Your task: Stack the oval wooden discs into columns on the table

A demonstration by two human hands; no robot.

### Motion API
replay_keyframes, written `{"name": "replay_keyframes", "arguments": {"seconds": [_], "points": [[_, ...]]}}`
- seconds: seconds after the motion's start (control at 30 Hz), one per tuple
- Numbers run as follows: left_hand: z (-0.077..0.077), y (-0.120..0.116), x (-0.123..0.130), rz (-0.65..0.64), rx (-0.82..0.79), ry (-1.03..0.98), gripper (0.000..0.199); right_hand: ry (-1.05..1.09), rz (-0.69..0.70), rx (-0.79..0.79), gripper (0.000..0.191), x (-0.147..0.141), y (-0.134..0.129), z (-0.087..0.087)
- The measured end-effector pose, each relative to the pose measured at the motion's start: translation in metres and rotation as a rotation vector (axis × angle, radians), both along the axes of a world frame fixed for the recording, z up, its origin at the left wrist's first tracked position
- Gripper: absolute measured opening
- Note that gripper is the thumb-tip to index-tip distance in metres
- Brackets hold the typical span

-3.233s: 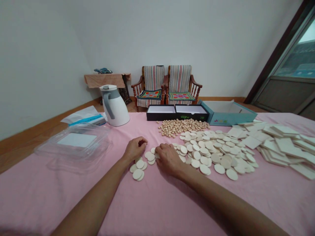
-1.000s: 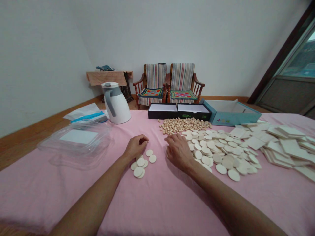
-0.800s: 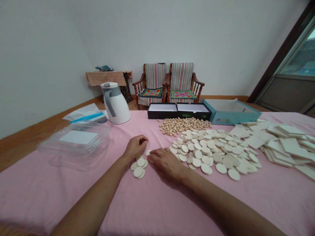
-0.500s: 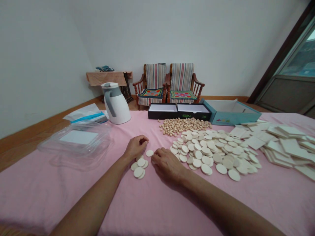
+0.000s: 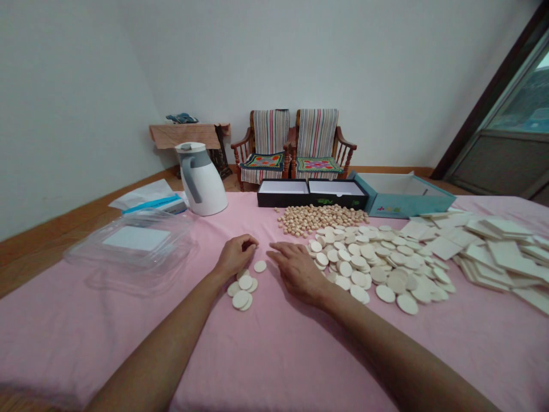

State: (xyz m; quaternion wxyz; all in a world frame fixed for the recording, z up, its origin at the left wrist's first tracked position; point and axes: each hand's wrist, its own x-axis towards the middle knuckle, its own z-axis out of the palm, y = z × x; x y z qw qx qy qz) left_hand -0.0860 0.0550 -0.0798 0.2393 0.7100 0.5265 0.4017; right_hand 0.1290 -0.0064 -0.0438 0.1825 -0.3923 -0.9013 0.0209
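My left hand rests curled on the pink cloth, just above a small group of round pale wooden discs. One lone disc lies between my two hands. My right hand lies open and flat, fingers spread toward that lone disc, touching nothing visible but the cloth. Just to its right begins a large spread of the same discs. The palm of my left hand is hidden, so its contents do not show.
A heap of small wooden pegs lies before a black open box and a teal box. Square wooden tiles cover the right side. A clear plastic container and a white jug stand at left.
My right hand has opened from its curled pose and shifted slightly forward. My left hand has not visibly moved.
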Motion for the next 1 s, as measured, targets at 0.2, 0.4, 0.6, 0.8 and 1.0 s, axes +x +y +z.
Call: {"name": "replay_keyframes", "arguments": {"seconds": [0.2,0.4,0.6,0.8,1.0], "points": [[-0.002,0.002,-0.001,0.017,-0.007,-0.039,0.017,-0.053,0.197,-0.002,0.044,-0.019,-0.010,-0.012],[-0.002,0.003,-0.002,0.048,-0.021,-0.111,0.015,-0.086,0.097,0.014,0.021,-0.021,-0.013,-0.004],[0.000,0.005,-0.004,0.098,-0.065,-0.247,0.021,-0.084,-0.221,0.037,0.013,-0.003,-0.003,0.002],[0.002,0.008,-0.006,0.155,-0.096,-0.394,0.027,0.041,-0.425,0.146,0.025,0.013,0.002,0.016],[0.005,0.006,-0.006,0.156,-0.122,-0.440,0.028,0.063,0.252,-0.011,0.042,-0.016,-0.023,0.005]]}}
